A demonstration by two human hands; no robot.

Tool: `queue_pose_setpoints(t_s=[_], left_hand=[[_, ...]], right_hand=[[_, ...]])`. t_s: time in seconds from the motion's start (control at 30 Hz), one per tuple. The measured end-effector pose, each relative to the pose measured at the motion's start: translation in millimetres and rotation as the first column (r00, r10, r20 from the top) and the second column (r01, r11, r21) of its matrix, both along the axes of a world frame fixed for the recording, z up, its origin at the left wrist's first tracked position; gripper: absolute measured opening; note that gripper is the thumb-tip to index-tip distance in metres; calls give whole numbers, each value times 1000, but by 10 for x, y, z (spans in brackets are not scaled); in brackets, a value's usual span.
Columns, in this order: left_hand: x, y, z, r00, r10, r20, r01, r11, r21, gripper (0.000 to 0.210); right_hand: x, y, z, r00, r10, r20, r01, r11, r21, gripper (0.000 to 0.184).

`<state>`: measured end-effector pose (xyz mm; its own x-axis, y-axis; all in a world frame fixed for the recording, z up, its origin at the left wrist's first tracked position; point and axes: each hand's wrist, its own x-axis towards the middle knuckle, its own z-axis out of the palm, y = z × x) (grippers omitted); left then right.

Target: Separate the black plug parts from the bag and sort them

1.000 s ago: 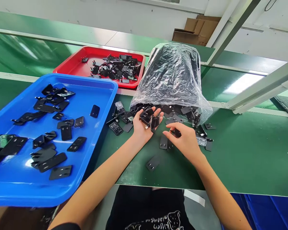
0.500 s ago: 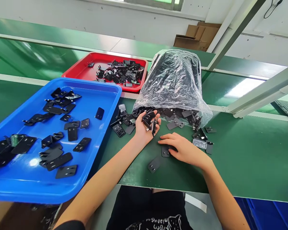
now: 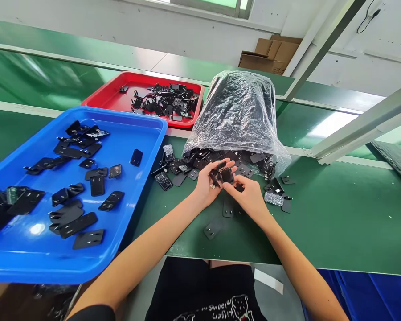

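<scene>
My left hand (image 3: 207,185), palm up with curled fingers, cradles several black plastic plug plates (image 3: 217,174) with metal prongs. My right hand (image 3: 249,196) meets it at the bag's mouth, thumb and fingers closed on a black plug plate (image 3: 227,175) beside the ones in my left palm. Below my hands, a flat plug plate (image 3: 227,208) and another plug plate (image 3: 212,229) lie on the green table, prongs up. Behind, a clear plastic bag (image 3: 237,111) lies with its mouth toward me, and black pieces spill out of it.
A blue tray (image 3: 120,240) with scattered black pieces stands at left. Behind it, a red tray (image 3: 103,96) holds a heap of them. A pale patterned piece (image 3: 274,199) lies right of my hands. A white metal post (image 3: 361,122) slants across the right; cardboard (image 3: 263,55) stands at the back.
My right hand has moved up and left from the table to my left hand and now grips a black plug plate there. The view has shifted slightly.
</scene>
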<state>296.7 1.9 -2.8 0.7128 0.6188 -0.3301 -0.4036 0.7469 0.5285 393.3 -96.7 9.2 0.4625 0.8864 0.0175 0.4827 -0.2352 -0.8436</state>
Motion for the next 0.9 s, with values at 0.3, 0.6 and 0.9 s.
queue_pose_setpoints(t_s=[0.3,0.6,0.9], left_hand=[[-26,66,-50,993,-12,117,21,997,-74,41],[0,61,-49,998,-21,-53,20,1000,-15,28],[4,-8,4,957,-110,-268,200,919,338,29]], right_hand=[[117,15,-45,961,-17,-275,6,999,-38,28],[184,50,-112,807,-48,-589,137,985,107,30],[120,37,-91,656,6,-755,191,966,174,27]])
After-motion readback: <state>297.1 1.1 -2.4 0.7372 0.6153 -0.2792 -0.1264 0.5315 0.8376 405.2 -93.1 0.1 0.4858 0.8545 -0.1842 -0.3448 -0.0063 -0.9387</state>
